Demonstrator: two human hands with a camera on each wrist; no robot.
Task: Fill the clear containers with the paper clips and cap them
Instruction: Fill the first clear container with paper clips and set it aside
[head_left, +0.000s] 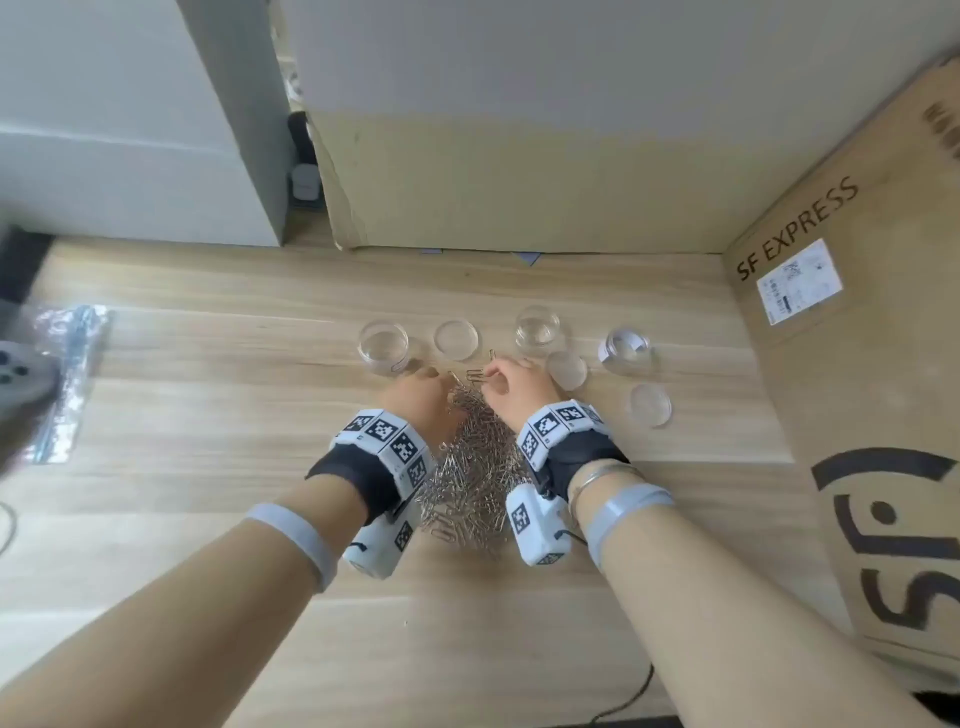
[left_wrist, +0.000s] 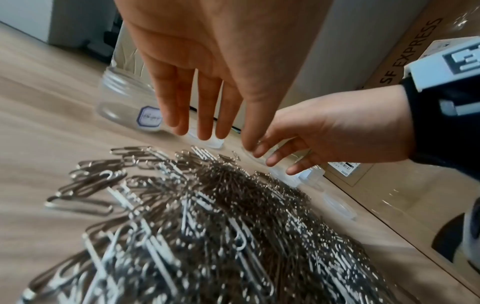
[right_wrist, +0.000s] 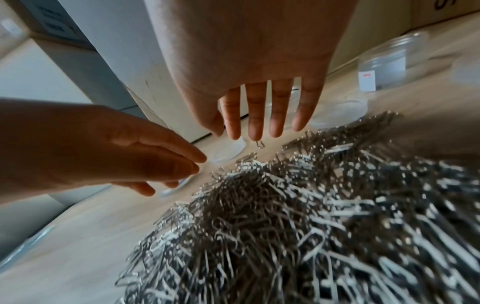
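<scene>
A big heap of silver paper clips (head_left: 470, 467) lies on the wooden table (head_left: 208, 467) between my wrists. Beyond it stand three clear containers, uncapped: left (head_left: 383, 347), middle (head_left: 537, 326), right (head_left: 626, 349). Three clear lids lie flat beside them (head_left: 456, 340) (head_left: 566, 370) (head_left: 650, 405). My left hand (left_wrist: 207, 131) hovers over the heap's far edge, fingers straight and pointing down, holding nothing. My right hand (right_wrist: 259, 127) is close beside it, fingers also extended, their tips just above a loose clip (right_wrist: 259, 144). The labelled left container (left_wrist: 124, 102) stands just behind my left fingers.
A tall SF Express cardboard box (head_left: 857, 364) walls off the right side. Another cardboard box (head_left: 519, 182) stands at the back, with a white cabinet (head_left: 130, 156) at the back left. A crinkled plastic bag (head_left: 67, 374) lies far left. A cable (head_left: 623, 696) runs along the near edge.
</scene>
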